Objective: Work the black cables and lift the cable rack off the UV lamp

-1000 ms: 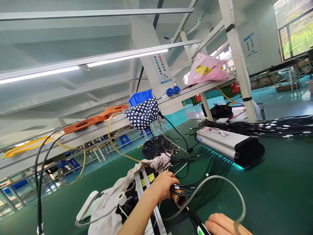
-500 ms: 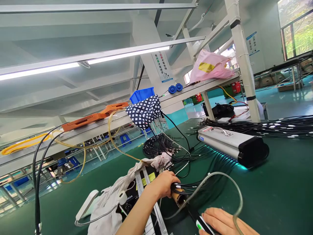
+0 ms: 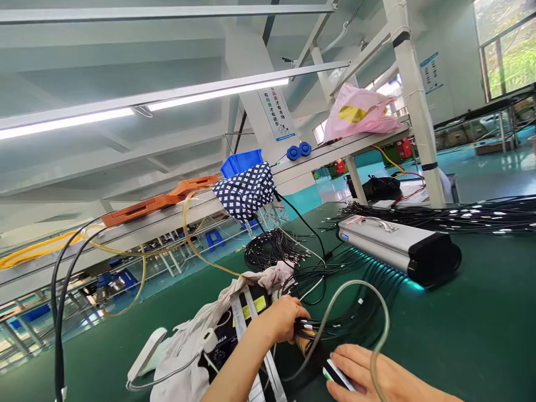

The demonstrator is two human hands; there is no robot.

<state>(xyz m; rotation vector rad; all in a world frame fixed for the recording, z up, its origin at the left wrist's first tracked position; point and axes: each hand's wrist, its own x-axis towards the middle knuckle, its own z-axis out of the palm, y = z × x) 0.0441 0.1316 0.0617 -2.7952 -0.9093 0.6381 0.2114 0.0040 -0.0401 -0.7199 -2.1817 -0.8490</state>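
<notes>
l hand [image 3: 281, 318] gripping cable bundle [image 3: 330, 322].

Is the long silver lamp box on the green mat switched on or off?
On: the long silver lamp box casts a teal glow onto the green mat.

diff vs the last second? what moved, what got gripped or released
The right hand slid forward and left along the mat, now lying over the black tool near the cable bundle. The clear tube loop pulled in tighter. Nothing was released: the left hand keeps its grip on the bundle; the lamp box stayed put.
</notes>
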